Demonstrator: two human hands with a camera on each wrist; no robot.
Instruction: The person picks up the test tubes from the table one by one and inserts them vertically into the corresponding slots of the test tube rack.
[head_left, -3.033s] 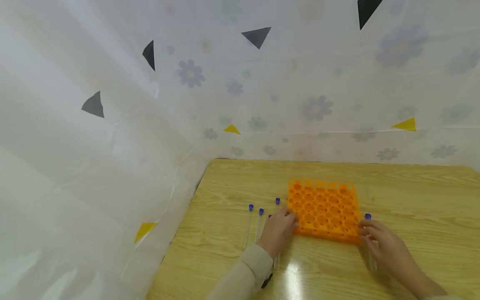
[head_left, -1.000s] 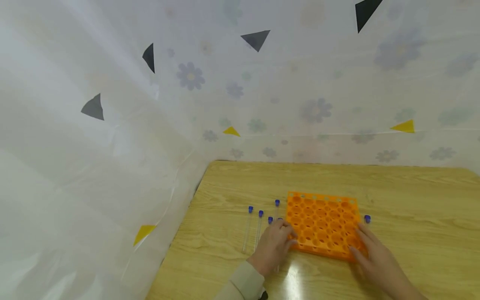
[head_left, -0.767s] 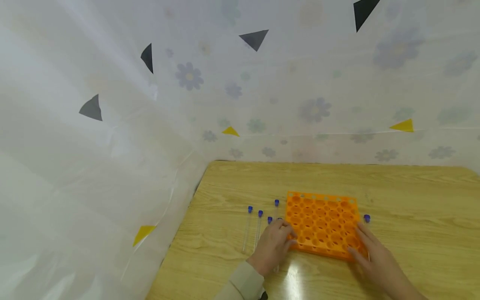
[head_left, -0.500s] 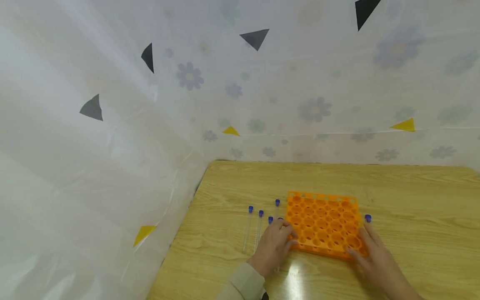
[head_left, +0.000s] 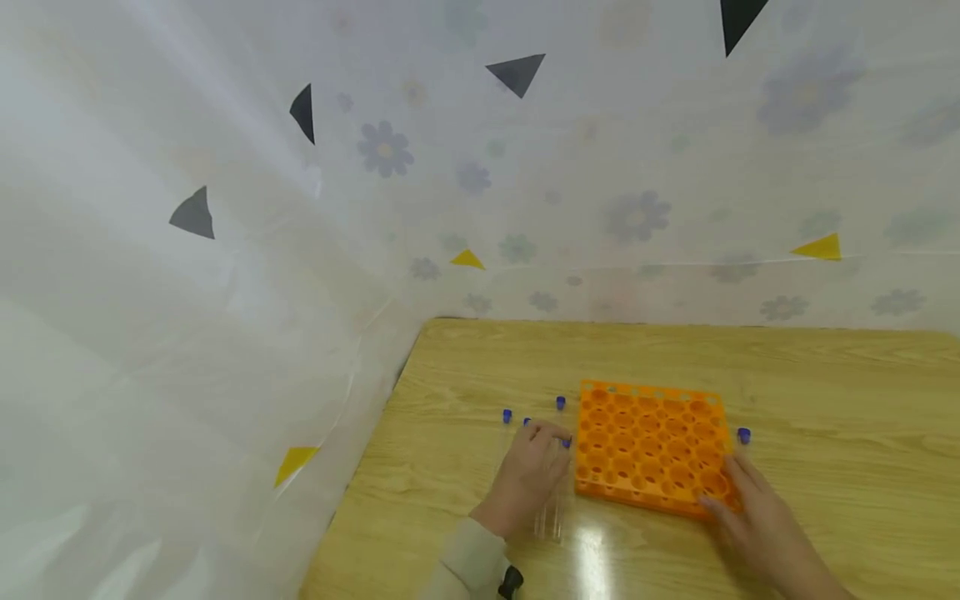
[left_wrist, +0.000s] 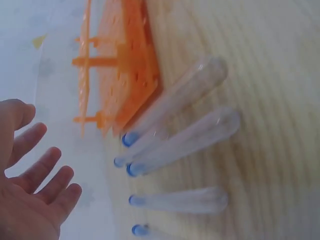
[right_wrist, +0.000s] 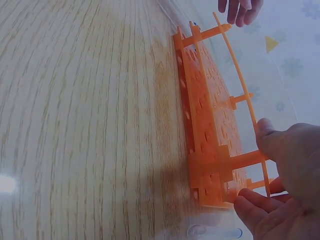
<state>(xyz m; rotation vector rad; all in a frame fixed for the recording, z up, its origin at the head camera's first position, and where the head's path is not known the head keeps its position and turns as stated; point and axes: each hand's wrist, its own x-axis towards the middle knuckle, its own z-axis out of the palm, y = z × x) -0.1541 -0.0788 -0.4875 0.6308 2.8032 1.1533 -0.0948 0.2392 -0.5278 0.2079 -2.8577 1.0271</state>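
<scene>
An orange test tube rack (head_left: 651, 450) with rows of round holes stands on the table; in the right wrist view its layers and corner posts show. My right hand (head_left: 768, 525) grips the rack's near right corner, thumb on the top plate and fingers at the side. Left of the rack lie several clear test tubes (left_wrist: 185, 142) with blue caps. Over them hovers my left hand (head_left: 521, 479), off the rack, its fingers loosely bent and nothing in them in the left wrist view. Another capped test tube (right_wrist: 215, 232) lies right of the rack, partly hidden by my right hand in the head view.
The wood-grain table (head_left: 847, 417) reaches back to a white flowered curtain (head_left: 637, 167). More of the white sheeting (head_left: 187, 350) hangs along the table's left edge. A bright light reflection falls on the tabletop in front of the rack.
The rack has come nearer to me since the earliest frame. My left hand has left its left side and moved left over the tubes. My right hand still holds its right corner.
</scene>
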